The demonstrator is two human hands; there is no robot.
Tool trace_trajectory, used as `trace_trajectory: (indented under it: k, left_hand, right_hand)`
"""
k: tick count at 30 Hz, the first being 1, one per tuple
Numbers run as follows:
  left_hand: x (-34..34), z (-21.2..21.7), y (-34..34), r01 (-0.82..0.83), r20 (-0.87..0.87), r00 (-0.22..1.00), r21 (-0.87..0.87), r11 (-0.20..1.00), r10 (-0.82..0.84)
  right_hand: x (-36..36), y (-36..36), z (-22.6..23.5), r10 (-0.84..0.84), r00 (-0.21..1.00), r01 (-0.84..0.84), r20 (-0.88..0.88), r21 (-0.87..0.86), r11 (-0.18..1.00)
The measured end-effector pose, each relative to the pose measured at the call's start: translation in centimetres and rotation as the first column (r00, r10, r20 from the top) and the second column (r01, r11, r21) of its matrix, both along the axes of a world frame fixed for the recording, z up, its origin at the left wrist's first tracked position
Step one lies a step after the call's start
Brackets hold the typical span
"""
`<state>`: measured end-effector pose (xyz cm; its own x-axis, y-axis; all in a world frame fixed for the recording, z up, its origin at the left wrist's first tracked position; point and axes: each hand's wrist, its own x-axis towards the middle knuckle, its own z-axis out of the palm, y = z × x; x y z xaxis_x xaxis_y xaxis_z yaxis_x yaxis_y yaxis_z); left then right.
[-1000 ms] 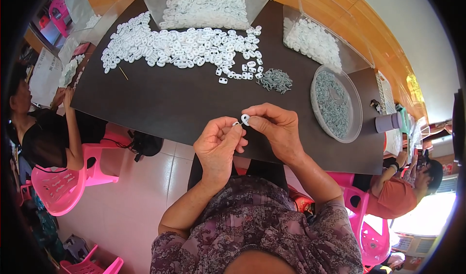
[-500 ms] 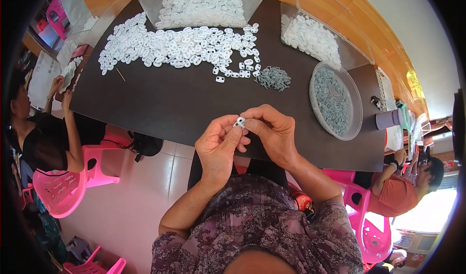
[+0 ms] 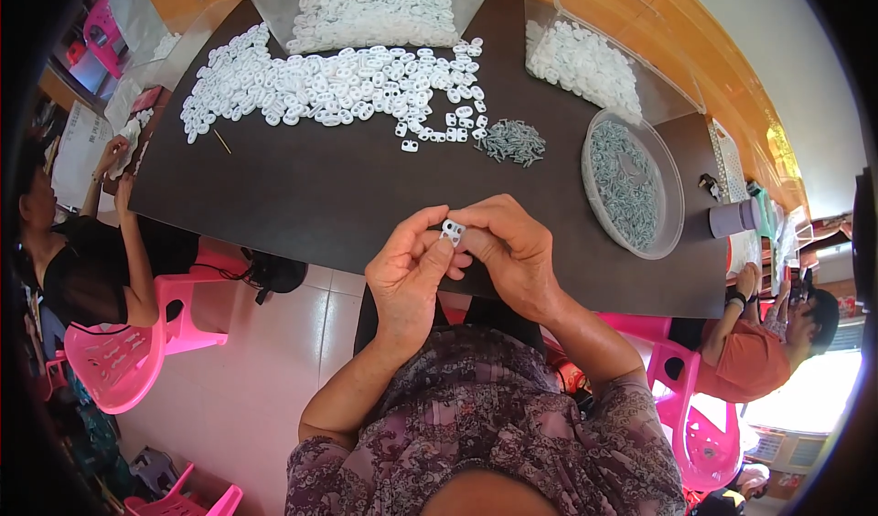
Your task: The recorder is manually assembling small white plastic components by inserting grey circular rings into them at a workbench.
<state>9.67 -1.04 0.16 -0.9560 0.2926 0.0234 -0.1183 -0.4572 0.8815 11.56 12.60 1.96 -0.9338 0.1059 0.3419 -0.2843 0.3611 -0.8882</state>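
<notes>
Both hands meet over the near edge of a dark table (image 3: 302, 187). My left hand (image 3: 407, 274) and my right hand (image 3: 512, 251) pinch one small white plastic piece (image 3: 452, 232) between their fingertips. Further out on the table lies a wide heap of the same white pieces (image 3: 329, 86). A small pile of grey metal parts (image 3: 512, 141) rests beside it, to the right.
A clear tub of white pieces (image 3: 370, 4) stands at the far edge, another clear tub (image 3: 585, 59) at the right. A round clear dish of grey parts (image 3: 631, 182) sits right of my hands. People sit on pink chairs at left (image 3: 82, 242) and right (image 3: 759, 342).
My hands have stayed together at the table's near edge, shifting only slightly while turning the small white piece between the fingertips.
</notes>
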Motion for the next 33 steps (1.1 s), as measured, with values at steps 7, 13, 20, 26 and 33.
trace_trajectory:
  k: [7,13,20,26,33]
  left_hand:
    - [-0.2,0.5,0.0,0.035,0.084,0.996,0.089,0.995,-0.042]
    - [0.5,0.6,0.5,-0.058,0.084,0.995,0.084,0.995,0.051]
    - [0.7,0.6,0.5,-0.078,0.136,0.989,0.09,0.993,0.065]
    - [0.4,-0.1,0.5,-0.097,0.023,0.995,0.078,0.992,0.095]
    - [0.6,0.0,0.6,-0.211,-0.186,0.964,-0.1,0.972,0.19]
  right_hand:
    - [0.8,-0.2,0.1,-0.016,1.0,0.018,-0.026,0.075,0.997]
    - [1.0,-0.5,0.1,-0.057,0.993,0.073,-0.108,0.148,0.986]
    - [0.9,-0.5,0.1,-0.068,0.987,0.092,-0.143,0.163,0.982]
    - [1.0,-0.7,-0.3,-0.102,0.985,0.118,-0.14,0.109,0.987]
    - [1.3,-1.4,0.1,-0.091,0.99,0.098,-0.108,0.054,0.994]
